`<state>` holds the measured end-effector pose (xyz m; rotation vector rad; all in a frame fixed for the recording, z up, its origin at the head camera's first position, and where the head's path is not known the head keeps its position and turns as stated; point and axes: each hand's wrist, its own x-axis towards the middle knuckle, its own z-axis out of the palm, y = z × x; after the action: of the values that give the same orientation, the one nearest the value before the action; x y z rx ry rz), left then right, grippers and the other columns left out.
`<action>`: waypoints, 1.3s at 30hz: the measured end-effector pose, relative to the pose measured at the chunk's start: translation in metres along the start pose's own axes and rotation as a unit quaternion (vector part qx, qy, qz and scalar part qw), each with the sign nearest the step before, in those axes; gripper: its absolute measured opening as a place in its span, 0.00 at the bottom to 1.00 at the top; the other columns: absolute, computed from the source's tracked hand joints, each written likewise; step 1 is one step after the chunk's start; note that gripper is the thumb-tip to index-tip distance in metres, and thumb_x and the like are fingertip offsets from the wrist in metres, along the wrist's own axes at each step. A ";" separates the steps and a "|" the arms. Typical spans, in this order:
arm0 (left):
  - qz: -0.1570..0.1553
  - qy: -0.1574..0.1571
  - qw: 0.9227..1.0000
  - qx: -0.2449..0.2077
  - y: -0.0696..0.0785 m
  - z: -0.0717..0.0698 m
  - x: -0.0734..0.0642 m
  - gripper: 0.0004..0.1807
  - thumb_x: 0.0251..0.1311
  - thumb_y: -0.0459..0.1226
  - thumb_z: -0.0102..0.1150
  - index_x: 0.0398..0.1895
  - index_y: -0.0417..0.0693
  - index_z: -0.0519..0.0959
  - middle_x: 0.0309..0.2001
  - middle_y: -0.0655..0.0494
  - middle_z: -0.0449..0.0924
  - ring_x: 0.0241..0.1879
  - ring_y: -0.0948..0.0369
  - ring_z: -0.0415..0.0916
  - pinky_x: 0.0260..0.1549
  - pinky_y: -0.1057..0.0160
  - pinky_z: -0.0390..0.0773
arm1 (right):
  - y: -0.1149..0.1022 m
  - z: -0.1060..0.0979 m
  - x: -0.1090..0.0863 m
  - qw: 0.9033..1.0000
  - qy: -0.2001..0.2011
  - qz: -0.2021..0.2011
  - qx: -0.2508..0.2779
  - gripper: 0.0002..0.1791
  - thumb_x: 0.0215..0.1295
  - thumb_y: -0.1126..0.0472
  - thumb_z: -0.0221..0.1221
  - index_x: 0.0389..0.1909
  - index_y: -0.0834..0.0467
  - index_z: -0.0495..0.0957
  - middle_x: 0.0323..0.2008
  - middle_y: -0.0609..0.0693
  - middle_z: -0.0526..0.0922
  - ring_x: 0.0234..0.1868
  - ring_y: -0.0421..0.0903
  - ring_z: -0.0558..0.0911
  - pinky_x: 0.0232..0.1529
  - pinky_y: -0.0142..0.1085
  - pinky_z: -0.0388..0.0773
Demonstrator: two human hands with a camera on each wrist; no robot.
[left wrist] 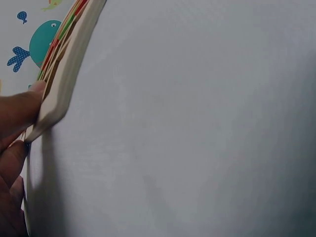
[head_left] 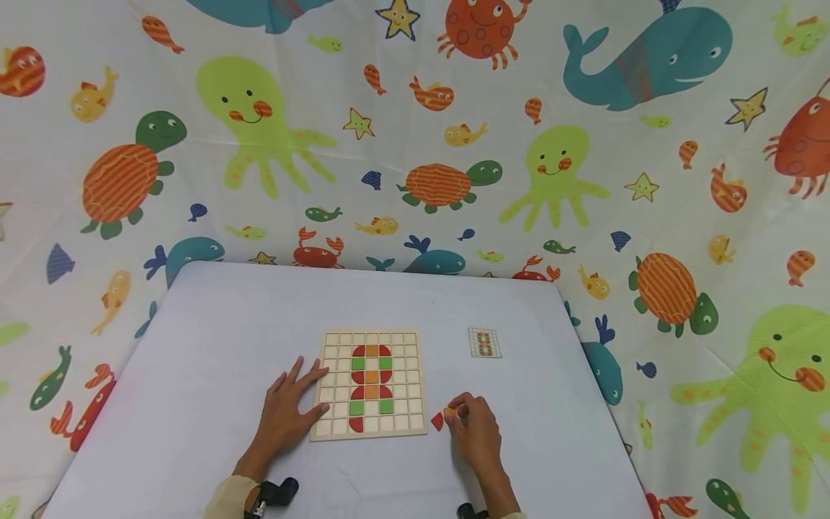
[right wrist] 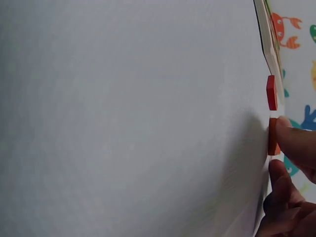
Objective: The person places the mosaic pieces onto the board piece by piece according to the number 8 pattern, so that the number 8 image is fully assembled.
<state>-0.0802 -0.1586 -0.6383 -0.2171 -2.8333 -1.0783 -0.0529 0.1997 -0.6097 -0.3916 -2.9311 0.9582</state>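
A pale wooden grid board (head_left: 408, 360) lies on the white table, with red quarter-round, orange square and green square tiles (head_left: 358, 363) set in its middle columns. My left hand (head_left: 285, 407) rests along the board's left side, fingers spread, with the fingertips and thumb at the rim. Just right of the board, my right hand (head_left: 478, 425) pinches an orange tile (right wrist: 273, 137) between thumb and fingers, close over the tabletop. Beside it on the cloth is a loose red tile (head_left: 437, 422) with a rounded edge, between the orange tile and the board.
A small card (head_left: 485, 343) printed with a grid and a coloured pattern lies to the right, behind my right hand. The white cloth-covered table (head_left: 246, 317) ends at a hanging sheet (head_left: 363, 158) printed with sea animals.
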 end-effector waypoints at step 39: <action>-0.004 0.000 1.000 0.004 -0.001 0.000 0.000 0.38 0.58 0.43 0.77 0.73 0.52 0.76 0.78 0.44 0.68 0.82 0.34 0.55 0.77 0.30 0.53 | -0.084 0.068 -0.038 0.988 -0.046 -0.113 0.096 0.10 0.56 0.60 0.79 0.34 0.44 0.89 0.27 0.35 0.81 0.29 0.29 0.72 0.29 0.26 0.66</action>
<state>-0.0803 -0.1589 -0.6389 -0.2048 -2.8410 -1.0692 -0.0422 0.0857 -0.6140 -0.0063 -2.8448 1.2385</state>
